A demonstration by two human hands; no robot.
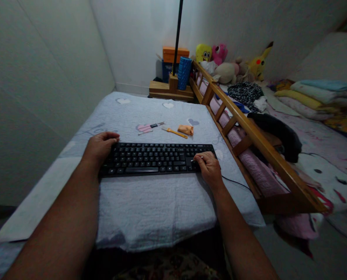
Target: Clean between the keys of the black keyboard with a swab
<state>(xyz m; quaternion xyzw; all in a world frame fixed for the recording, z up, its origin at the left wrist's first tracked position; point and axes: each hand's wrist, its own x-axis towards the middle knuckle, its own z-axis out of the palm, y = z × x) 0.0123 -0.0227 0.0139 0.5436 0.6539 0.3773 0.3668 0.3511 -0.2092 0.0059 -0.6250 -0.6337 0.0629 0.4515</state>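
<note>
A black keyboard (150, 159) lies flat on the cloth-covered table (150, 210). My left hand (100, 147) grips its far left corner, thumb and fingers closed. Over the right part of the keys, my right hand (208, 167) is closed in a pinch; something small shows at its fingertips, too small to make out. Beyond the keyboard lie a yellow-handled brush (176, 133), a crumpled orange-brown cloth (185, 129), a dark-handled tool with a metal tip (156, 125) and a thin white stick (145, 132).
The keyboard's cable (237, 182) runs off to the right. A wooden bed rail (246, 128) borders the table's right side, with plush toys and bedding behind it. At the far end stand a blue roller (184, 73), an orange box (176, 53) and a black pole (178, 37).
</note>
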